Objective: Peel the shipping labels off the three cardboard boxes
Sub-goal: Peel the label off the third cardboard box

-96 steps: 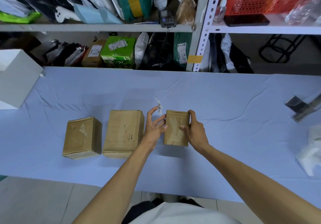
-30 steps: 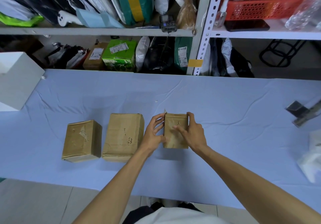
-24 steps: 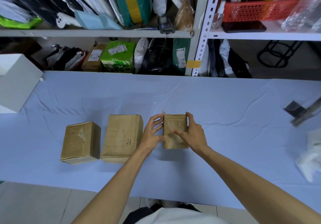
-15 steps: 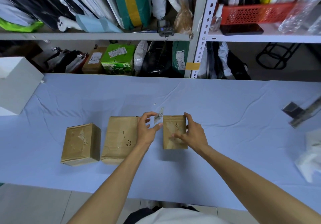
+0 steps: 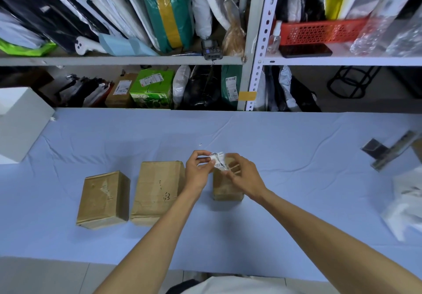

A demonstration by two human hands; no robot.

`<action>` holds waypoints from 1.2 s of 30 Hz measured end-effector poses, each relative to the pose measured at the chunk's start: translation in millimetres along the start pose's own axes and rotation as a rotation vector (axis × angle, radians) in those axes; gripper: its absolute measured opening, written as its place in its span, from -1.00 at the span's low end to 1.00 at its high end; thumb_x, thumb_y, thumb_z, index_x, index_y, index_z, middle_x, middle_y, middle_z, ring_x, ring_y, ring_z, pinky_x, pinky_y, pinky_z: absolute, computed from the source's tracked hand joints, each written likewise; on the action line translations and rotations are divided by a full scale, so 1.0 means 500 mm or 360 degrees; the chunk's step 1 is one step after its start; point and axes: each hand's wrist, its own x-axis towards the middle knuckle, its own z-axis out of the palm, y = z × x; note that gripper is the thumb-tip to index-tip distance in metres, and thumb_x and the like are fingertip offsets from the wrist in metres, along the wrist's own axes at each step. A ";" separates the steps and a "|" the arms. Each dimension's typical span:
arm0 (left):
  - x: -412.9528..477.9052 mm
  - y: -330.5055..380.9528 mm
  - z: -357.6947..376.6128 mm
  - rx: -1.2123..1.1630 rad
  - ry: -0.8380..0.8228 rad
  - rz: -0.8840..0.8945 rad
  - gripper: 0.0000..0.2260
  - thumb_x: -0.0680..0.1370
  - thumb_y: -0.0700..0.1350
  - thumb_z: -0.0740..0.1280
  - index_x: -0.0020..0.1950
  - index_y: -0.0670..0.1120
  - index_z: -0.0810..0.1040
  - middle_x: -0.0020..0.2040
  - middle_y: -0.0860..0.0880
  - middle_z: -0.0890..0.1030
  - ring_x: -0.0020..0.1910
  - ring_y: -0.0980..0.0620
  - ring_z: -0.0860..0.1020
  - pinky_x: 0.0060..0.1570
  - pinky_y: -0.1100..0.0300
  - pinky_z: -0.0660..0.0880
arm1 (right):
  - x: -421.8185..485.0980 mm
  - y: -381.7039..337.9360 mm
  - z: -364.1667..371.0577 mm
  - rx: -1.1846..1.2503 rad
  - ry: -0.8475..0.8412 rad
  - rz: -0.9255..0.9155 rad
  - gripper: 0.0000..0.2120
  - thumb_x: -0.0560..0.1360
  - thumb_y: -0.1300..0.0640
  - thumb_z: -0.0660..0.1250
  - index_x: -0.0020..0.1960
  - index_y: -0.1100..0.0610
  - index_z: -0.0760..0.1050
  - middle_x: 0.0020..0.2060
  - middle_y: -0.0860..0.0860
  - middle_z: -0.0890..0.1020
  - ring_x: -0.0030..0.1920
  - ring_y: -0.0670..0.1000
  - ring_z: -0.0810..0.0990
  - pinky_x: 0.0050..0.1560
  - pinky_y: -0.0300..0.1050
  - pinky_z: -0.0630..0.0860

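Note:
Three brown cardboard boxes stand in a row on the blue table cloth [image 5: 285, 152]: a left box [image 5: 102, 199] with torn label residue, a taller middle box [image 5: 157, 191] with pen marks, and a small right box [image 5: 226, 187]. Above the right box, my left hand [image 5: 197, 171] and my right hand [image 5: 242, 173] together pinch a crumpled white shipping label [image 5: 218, 160] with barcode print. The label is off the box, held between both hands' fingertips. My hands hide the far part of the right box.
A white box [image 5: 20, 120] stands at the table's left edge. White crumpled packaging [image 5: 406, 207] and a dark tool [image 5: 386, 152] lie at the right edge. Metal shelves [image 5: 255, 42] full of parcels and bags rise behind the table.
My left hand pulled a label scrap up off the right box. My right hand left the box top and rose to join it, so both now pinch the label above the box.

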 end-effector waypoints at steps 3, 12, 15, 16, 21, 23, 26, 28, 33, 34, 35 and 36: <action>-0.006 -0.001 -0.001 -0.0147 -0.0042 -0.0089 -0.81 0.49 -0.40 0.35 -0.04 -0.14 0.50 -0.09 -0.14 0.55 -0.13 0.07 0.59 -0.18 0.17 0.64 | -0.010 -0.014 0.000 0.0096 0.0020 -0.0094 -0.77 0.39 0.10 0.35 -0.03 -0.17 0.61 -0.26 -0.34 0.64 -0.22 -0.26 0.60 -0.22 -0.45 0.46; -0.010 -0.011 -0.003 -0.0135 -0.0059 -0.0063 -0.81 0.45 -0.37 0.42 -0.09 -0.14 0.50 -0.10 -0.07 0.58 -0.23 0.14 0.66 -0.18 0.26 0.61 | -0.008 -0.015 -0.005 0.0412 0.0243 0.0064 -0.72 0.43 0.39 0.23 -0.11 0.12 0.66 -0.26 -0.05 0.71 -0.27 -0.01 0.69 -0.19 -0.15 0.64; -0.010 -0.014 -0.005 -0.0019 -0.0081 -0.0051 -0.79 0.42 -0.34 0.45 -0.10 -0.09 0.51 -0.08 -0.03 0.59 -0.15 0.08 0.65 -0.07 0.16 0.61 | -0.011 -0.023 -0.010 0.0405 0.0281 0.0049 -0.63 0.41 0.42 0.23 -0.23 0.00 0.65 -0.30 -0.11 0.70 -0.28 -0.05 0.69 -0.22 -0.18 0.63; -0.010 -0.015 -0.007 0.0035 -0.0096 -0.0037 -0.78 0.41 -0.33 0.46 -0.08 -0.09 0.50 -0.07 -0.01 0.59 -0.14 0.09 0.64 -0.08 0.19 0.59 | -0.013 -0.027 -0.011 0.0410 0.0293 0.0048 -0.59 0.39 0.42 0.23 -0.26 -0.06 0.65 -0.30 -0.14 0.70 -0.27 -0.06 0.68 -0.22 -0.21 0.63; -0.012 -0.017 -0.007 0.0244 -0.0060 0.0079 -0.73 0.39 -0.30 0.49 -0.15 -0.05 0.45 -0.13 0.02 0.59 -0.16 0.04 0.60 -0.18 0.32 0.51 | -0.019 -0.037 -0.007 0.0454 0.0347 0.0150 -0.67 0.35 0.31 0.32 -0.31 -0.11 0.67 -0.33 -0.15 0.70 -0.24 -0.11 0.68 -0.20 -0.26 0.60; -0.010 -0.018 -0.005 0.0229 -0.0045 0.0089 -0.73 0.40 -0.31 0.48 -0.13 -0.06 0.44 -0.10 -0.04 0.61 -0.12 0.04 0.61 -0.10 0.22 0.55 | -0.020 -0.043 -0.004 0.0466 0.0314 0.0164 -0.74 0.34 0.23 0.36 -0.26 -0.11 0.70 -0.32 -0.15 0.70 -0.22 -0.08 0.68 -0.17 -0.20 0.58; -0.009 -0.019 -0.003 0.0183 -0.0052 0.0074 -0.73 0.43 -0.29 0.46 -0.03 -0.09 0.42 -0.05 -0.09 0.60 -0.20 0.20 0.62 -0.11 0.12 0.60 | -0.015 -0.046 -0.004 0.0456 0.0271 0.0163 -0.79 0.32 0.26 0.38 -0.14 0.04 0.72 -0.25 -0.07 0.72 -0.19 -0.01 0.69 -0.12 -0.07 0.60; -0.007 -0.016 -0.001 0.0150 -0.0066 0.0073 -0.72 0.42 -0.30 0.46 0.02 -0.09 0.43 -0.04 -0.10 0.60 -0.15 0.16 0.63 -0.11 0.07 0.63 | -0.009 -0.044 -0.007 0.0392 0.0288 0.0178 -0.80 0.32 0.30 0.39 -0.13 0.12 0.72 -0.25 -0.02 0.72 -0.23 -0.03 0.68 -0.14 -0.08 0.60; 0.001 -0.014 0.005 0.0092 -0.0116 0.0063 -0.74 0.42 -0.35 0.44 0.05 -0.11 0.56 -0.01 -0.13 0.63 -0.02 0.00 0.61 -0.11 0.00 0.64 | -0.001 -0.041 -0.012 0.0291 0.0328 0.0152 -0.83 0.38 0.33 0.35 -0.13 0.21 0.70 -0.26 0.05 0.71 -0.26 -0.02 0.66 -0.25 -0.22 0.54; 0.003 -0.016 0.005 0.0077 -0.0107 0.0036 -0.74 0.42 -0.35 0.45 0.05 -0.14 0.58 -0.02 -0.16 0.64 -0.05 0.02 0.63 -0.10 0.01 0.64 | 0.000 -0.041 -0.014 0.0286 0.0316 0.0141 -0.84 0.39 0.33 0.34 -0.14 0.21 0.69 -0.28 0.06 0.70 -0.27 0.01 0.65 -0.26 -0.17 0.52; 0.006 -0.017 0.005 0.0067 -0.0105 0.0009 -0.75 0.42 -0.35 0.46 0.06 -0.17 0.58 -0.05 -0.18 0.64 -0.11 0.05 0.64 -0.10 0.04 0.63 | 0.001 -0.041 -0.016 0.0283 0.0302 0.0130 -0.85 0.41 0.32 0.34 -0.14 0.21 0.69 -0.30 0.07 0.69 -0.28 0.03 0.64 -0.26 -0.14 0.52; 0.008 -0.018 0.005 0.0060 -0.0115 -0.0013 -0.75 0.41 -0.34 0.46 0.06 -0.19 0.59 -0.08 -0.19 0.65 -0.18 0.06 0.65 -0.10 0.07 0.63 | 0.001 -0.041 -0.019 0.0279 0.0287 0.0118 -0.85 0.43 0.32 0.33 -0.15 0.20 0.67 -0.32 0.07 0.68 -0.32 0.03 0.62 -0.27 -0.13 0.51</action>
